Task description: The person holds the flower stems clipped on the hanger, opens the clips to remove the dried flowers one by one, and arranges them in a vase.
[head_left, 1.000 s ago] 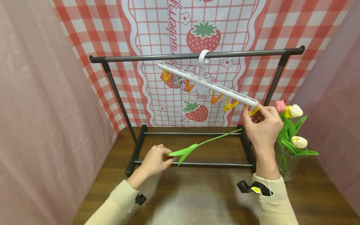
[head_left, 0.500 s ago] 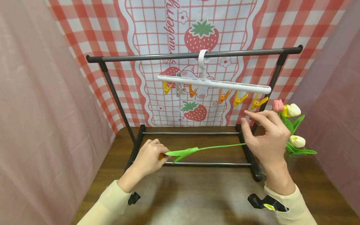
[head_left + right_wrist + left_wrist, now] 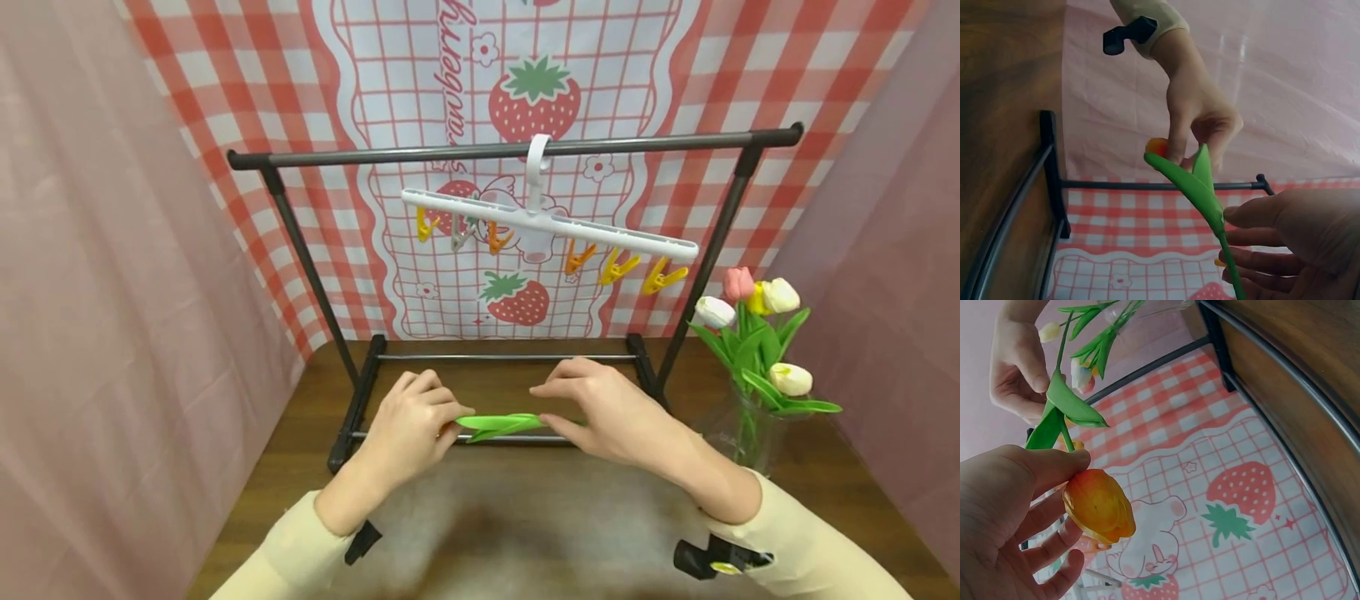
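Note:
My left hand [image 3: 408, 425] pinches an artificial tulip [image 3: 1100, 506] right below its orange-yellow bloom, between thumb and forefinger. The other fingers spread loosely behind the bloom, which the hand hides in the head view. Two green leaves [image 3: 501, 425] and the stem point right, held over the rack's base. My right hand [image 3: 607, 412] is at the stem just beyond the leaves, thumb tip right at it, fingers parted from the thumb. In the right wrist view the green stem [image 3: 1230, 265] runs down past those fingertips. Above, a white clip hanger [image 3: 540, 221] hangs from the rack's bar, tilted down to the right.
Several yellow, orange and grey clips [image 3: 577, 257] hang under the hanger. The black-and-grey rack [image 3: 375, 155] stands on the wooden table [image 3: 273, 471]. At right a clear vase [image 3: 750, 437] holds pink, white and yellow tulips. Pink curtains [image 3: 135, 292] flank both sides.
My right hand has let go of the hanger's right-end clip and come down and left to the tulip's stem. The hanger has swung. The tulip has turned nearly level in my left hand.

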Available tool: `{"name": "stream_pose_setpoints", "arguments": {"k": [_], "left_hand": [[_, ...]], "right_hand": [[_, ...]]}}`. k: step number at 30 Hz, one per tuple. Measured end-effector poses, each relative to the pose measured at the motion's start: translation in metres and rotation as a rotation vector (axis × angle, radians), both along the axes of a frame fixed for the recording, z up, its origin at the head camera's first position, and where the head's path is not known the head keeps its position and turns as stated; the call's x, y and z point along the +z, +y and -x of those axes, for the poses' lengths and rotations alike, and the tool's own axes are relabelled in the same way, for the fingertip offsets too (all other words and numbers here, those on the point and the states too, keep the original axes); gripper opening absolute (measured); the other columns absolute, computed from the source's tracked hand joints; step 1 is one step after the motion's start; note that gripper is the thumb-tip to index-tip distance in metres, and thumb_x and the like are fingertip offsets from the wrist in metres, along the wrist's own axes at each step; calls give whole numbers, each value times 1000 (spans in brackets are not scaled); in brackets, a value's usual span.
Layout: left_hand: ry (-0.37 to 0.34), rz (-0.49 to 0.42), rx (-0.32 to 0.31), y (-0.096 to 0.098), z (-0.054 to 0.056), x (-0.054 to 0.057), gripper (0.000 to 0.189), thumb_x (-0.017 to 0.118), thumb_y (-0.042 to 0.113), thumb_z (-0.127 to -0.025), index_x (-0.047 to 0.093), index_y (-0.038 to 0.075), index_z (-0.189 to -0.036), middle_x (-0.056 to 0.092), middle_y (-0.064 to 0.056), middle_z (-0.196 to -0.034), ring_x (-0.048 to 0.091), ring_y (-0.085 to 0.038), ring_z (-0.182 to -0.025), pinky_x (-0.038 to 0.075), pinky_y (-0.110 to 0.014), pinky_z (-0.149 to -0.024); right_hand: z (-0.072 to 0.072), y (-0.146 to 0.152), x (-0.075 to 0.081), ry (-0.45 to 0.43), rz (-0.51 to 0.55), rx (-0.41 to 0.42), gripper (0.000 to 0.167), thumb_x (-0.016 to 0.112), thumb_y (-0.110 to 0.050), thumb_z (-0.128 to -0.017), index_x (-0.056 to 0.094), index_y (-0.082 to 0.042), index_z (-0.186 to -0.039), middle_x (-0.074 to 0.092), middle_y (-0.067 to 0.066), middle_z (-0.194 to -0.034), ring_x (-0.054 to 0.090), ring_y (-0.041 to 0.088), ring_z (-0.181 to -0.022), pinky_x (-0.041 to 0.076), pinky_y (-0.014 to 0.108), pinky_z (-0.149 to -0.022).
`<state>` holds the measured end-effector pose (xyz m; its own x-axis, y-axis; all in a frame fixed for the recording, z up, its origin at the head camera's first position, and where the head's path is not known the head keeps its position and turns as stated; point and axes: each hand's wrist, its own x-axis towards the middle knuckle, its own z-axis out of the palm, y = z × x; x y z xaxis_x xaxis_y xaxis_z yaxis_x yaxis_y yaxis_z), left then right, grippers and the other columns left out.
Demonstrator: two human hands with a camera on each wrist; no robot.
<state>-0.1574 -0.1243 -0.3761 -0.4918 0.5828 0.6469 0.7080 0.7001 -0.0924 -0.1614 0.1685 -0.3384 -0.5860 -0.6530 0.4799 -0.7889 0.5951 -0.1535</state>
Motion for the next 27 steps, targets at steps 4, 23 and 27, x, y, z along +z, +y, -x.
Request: {"name": "stream_pose_setpoints", "arguments": {"k": [4, 23, 27], "left_hand": [[0, 6, 15, 1, -2, 4, 14, 90, 12, -80, 87, 20, -91, 80, 8, -83, 59, -15, -83, 48, -33, -77], [7, -124, 4, 1, 1, 5, 25, 95, 17, -78, 86, 17, -101, 82, 5, -95, 65, -16, -87, 52, -33, -79], [9, -271, 10, -3, 6, 7, 47, 97, 23, -76, 82, 13, -119, 82, -3, -113, 72, -21, -97, 59, -38, -83]], "right_hand": [[0, -4, 0, -43, -27, 28, 24, 86, -17, -89, 82, -12, -112, 73, -4, -98, 68, 5, -84, 57, 25, -71], [1, -4, -2, 28, -80, -9, 18, 91, -13, -84, 84, -13, -101, 71, -5, -88, 65, 8, -79, 55, 25, -66], [3, 7, 4, 46, -22, -39, 18, 90, -10, -84, 85, -13, -100, 72, -5, -87, 64, 6, -75, 54, 25, -64]]}}
